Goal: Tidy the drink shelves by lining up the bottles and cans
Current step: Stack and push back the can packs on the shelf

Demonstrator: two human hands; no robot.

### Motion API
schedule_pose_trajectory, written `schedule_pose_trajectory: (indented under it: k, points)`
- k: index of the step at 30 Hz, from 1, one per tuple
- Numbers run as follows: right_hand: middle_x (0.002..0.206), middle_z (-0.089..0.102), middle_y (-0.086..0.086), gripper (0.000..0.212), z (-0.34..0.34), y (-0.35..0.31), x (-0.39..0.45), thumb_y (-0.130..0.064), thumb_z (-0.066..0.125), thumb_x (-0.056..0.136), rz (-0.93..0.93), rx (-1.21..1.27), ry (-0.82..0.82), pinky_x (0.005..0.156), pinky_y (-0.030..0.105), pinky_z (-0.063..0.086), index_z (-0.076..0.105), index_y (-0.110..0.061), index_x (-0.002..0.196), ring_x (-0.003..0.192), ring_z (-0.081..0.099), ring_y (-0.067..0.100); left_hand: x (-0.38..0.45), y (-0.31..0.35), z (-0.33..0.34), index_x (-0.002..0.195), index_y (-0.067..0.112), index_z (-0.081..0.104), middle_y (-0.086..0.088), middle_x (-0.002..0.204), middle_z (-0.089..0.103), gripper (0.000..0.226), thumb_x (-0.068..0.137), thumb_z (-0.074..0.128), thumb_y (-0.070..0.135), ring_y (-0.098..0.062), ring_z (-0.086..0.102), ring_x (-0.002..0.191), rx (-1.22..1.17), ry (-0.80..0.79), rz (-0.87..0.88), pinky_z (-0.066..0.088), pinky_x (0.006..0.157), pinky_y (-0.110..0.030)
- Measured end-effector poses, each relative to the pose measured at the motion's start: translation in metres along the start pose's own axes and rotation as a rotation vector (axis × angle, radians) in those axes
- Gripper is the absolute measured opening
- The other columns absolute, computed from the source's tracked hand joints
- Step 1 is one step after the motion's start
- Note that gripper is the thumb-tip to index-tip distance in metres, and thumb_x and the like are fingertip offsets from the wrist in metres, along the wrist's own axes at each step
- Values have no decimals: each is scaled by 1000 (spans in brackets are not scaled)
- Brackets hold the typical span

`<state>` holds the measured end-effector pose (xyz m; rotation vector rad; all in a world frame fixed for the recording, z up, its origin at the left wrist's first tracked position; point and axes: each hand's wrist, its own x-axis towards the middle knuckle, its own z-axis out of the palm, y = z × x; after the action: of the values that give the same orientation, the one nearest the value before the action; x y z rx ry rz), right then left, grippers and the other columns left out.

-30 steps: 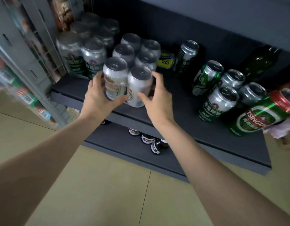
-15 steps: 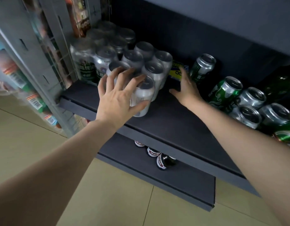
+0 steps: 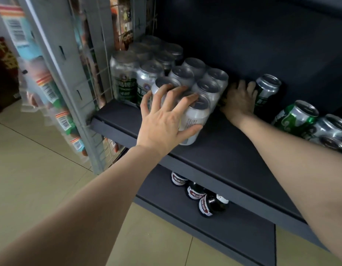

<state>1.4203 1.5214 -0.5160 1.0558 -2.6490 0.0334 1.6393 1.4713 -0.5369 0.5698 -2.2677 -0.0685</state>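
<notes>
A block of silver cans (image 3: 208, 81) stands at the left of the dark shelf (image 3: 224, 150). My left hand (image 3: 166, 118) lies over its two front cans, fingers spread across their tops and thumb against the side of the front can (image 3: 193, 121). My right hand (image 3: 238, 98) reaches deep into the shelf, flat in the gap between the silver block and an upright green and silver can (image 3: 268, 87), its fingers beside that can. Whatever lies under this hand is hidden.
A shrink-wrapped pack of cans (image 3: 124, 81) sits against the wire side panel (image 3: 101, 73). More green and silver cans (image 3: 295, 118) crowd the right end. Dark bottles (image 3: 206, 204) lie on the lower shelf (image 3: 243, 233). Snack packets (image 3: 51, 93) hang at left.
My left hand stays spread over the front silver cans. My right hand left the cans' front and reached further back, beside the upright green can. The yellow label at the back is now hidden.
</notes>
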Motion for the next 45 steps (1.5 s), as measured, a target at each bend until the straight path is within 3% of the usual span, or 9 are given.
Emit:
schedule_pose_trajectory:
  k: [7, 12, 22, 25, 30, 33, 36, 39, 45]
  points:
    - [135, 29, 20, 53, -6, 14, -17, 5, 63, 80, 31, 255, -66, 97, 45, 39, 38, -2, 126, 114, 45, 42, 1, 6, -12, 127, 30, 42, -2, 134, 47, 60, 77, 42, 64, -26, 27, 130, -4, -123, -61, 29, 102, -58]
    - [129, 47, 21, 64, -12, 20, -27, -17, 74, 76, 111, 164, -131, 100, 41, 30, 40, -4, 128, 124, 33, 39, 3, 11, -21, 134, 30, 41, -1, 140, 41, 60, 82, 48, 59, -27, 23, 135, 21, -211, -90, 24, 106, -54]
    - [139, 24, 18, 101, -39, 15, -119, -31, 80, 68, 407, 459, -324, 91, 43, 43, 15, -14, 143, 120, 43, 40, -1, 45, -39, 148, 29, 17, 2, 158, 3, 58, 97, 44, 32, -19, -10, 145, -78, -394, -299, 13, 117, -39]
    - [132, 47, 15, 79, -57, 16, -124, -35, 78, 70, 471, 547, -477, 87, 36, 46, 34, -8, 132, 114, 53, 34, -16, 55, -67, 148, 32, 13, 3, 157, 2, 62, 96, 45, 17, -18, -4, 145, -150, -490, -350, 12, 115, -39]
    - [92, 67, 8, 37, -132, 28, -219, -23, 80, 70, 693, 1141, -711, 61, 21, 48, 61, -11, 100, 77, 63, 23, -35, 82, -164, 147, 37, -1, 5, 157, -5, 78, 91, 46, 8, -19, -1, 144, 96, -783, -256, 10, 114, -38]
    - [90, 72, 6, 44, -217, 44, -283, -19, 80, 68, 663, 1337, -895, 64, 23, 51, 64, -13, 108, 76, 67, 22, -21, 110, -233, 146, 39, -2, 4, 156, 1, 83, 88, 49, 7, -22, 7, 143, 61, -900, -189, 18, 113, -40]
    - [98, 72, -2, 48, -304, 69, -311, -16, 79, 70, 566, 1394, -888, 70, 27, 52, 60, -20, 113, 84, 69, 16, -3, 138, -291, 147, 37, 9, -7, 151, 23, 77, 89, 53, 10, -27, 29, 134, -113, -1021, -272, 31, 105, -38]
    - [102, 71, -5, 59, -384, 96, -303, -13, 82, 65, 419, 1399, -827, 78, 25, 52, 55, -21, 117, 90, 68, 12, 37, 169, -340, 143, 27, 32, -23, 118, 52, 55, 93, 53, 19, -21, 56, 90, -505, -946, -596, 44, 79, -25]
    - [111, 65, -14, 64, -500, 121, -265, -17, 81, 69, 218, 1356, -668, 74, 14, 51, 47, -29, 122, 93, 66, 1, 137, 236, -411, 109, 28, 51, 1, 94, 63, 14, 96, 48, 28, -17, 62, 85, -1360, -726, -983, 48, 90, -34]
